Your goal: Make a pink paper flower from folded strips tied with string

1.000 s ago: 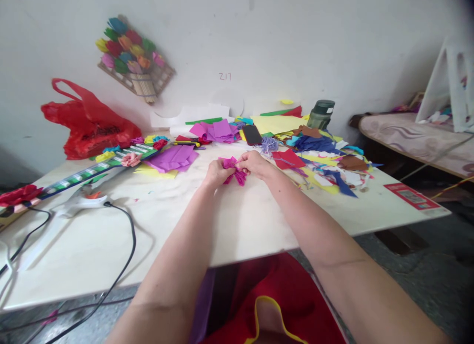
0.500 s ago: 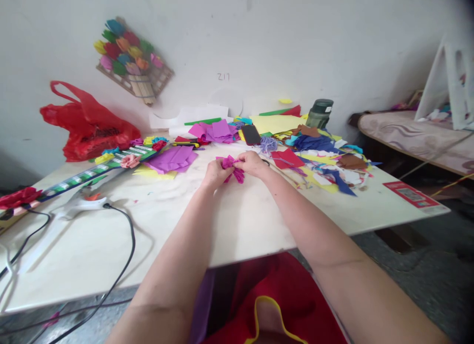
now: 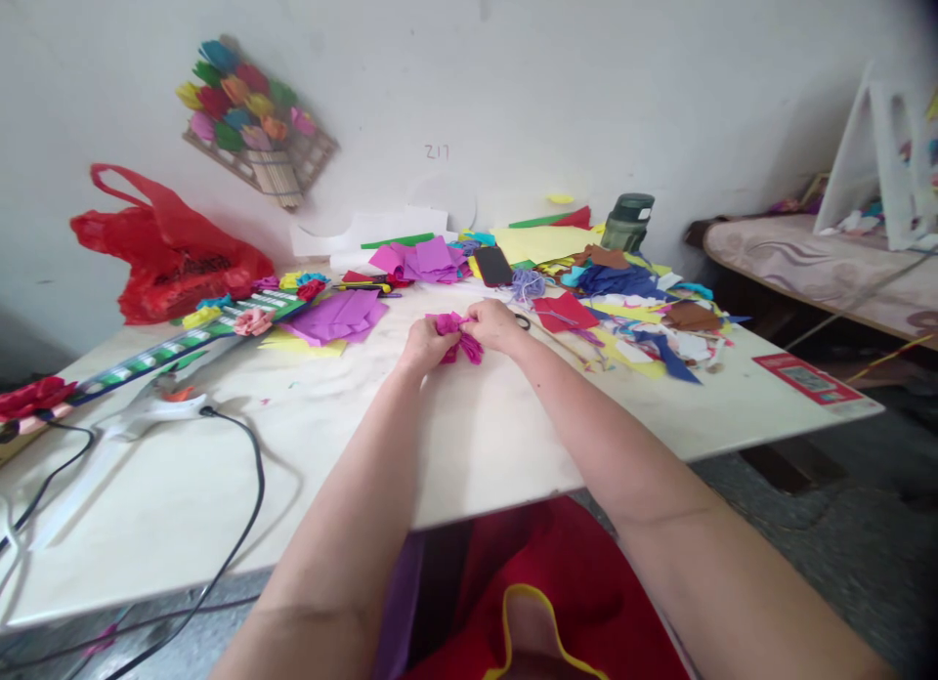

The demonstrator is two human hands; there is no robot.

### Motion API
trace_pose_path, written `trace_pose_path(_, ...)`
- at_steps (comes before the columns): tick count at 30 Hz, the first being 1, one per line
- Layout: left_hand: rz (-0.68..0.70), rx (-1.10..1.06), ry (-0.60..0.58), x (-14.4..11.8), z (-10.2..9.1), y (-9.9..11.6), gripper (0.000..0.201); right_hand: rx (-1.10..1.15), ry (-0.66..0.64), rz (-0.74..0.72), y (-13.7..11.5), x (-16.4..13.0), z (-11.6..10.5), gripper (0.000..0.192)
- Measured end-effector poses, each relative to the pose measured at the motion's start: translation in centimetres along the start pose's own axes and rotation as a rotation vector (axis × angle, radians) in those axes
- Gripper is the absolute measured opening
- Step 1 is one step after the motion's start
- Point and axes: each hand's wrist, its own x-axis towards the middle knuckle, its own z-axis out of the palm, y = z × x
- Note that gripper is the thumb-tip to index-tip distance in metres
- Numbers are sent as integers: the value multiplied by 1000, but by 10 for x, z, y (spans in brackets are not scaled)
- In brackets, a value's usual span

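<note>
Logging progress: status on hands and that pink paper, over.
Left hand and right hand both pinching pink paper above table. Scissors beside right hand. Nothing blocking.

crepe paper bundle: magenta
plastic bag: red
table: cream
bottle: dark green
phone: black
cable: black
paper sheets: purple

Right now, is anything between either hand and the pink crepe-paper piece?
Nothing visible. The left hand and right hand both pinch the pink crepe-paper piece directly, just above the table. The purple paper sheets and red paper scrap lie off to the sides.
</note>
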Motion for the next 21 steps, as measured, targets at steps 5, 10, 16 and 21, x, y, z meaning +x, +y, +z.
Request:
trace_pose_path(5, -60, -55, -6, -5, -1, 10, 8, -9, -9, -13, -3, -2, 2, 21)
trace_pose_path(10, -67, -86, -9, -7, -2, 10, 10, -117, -24, -191, -4, -6, 1, 22)
trace_pose_path(16, -31, -67, 12, 0, -3, -4, 5, -288, -31, -387, -11, -11, -2, 26)
trace_pose_path(21, 76, 31, 105, 2, -4, -2, 8, -172, 50, -232, -9, -9, 1, 26)
